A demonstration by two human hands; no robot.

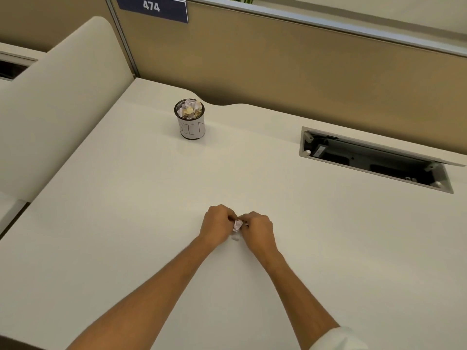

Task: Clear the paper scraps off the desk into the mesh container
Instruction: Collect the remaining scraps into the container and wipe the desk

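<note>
At the near centre of the desk [328,236], left hand [217,224] and right hand [259,229] met, fingers pinched together on one crumpled paper scrap [237,225]; far left stood the mesh container [190,120], filled with crumpled scraps [190,109]; far right, an open cable tray [374,159].

The desk [126,198] looks like smooth, matt off-white laminate. The bin [189,119] is black wire mesh wrapped in a plain paper label, and it is filled with crumpled paper. The scrap [237,225] pinched between both hands is wrinkled white paper (faintly pinkish). The partition [303,79] appears covered in tan cloth with a brushed-metal rail. The hatch [374,160] has a matt grey metal frame.
</note>
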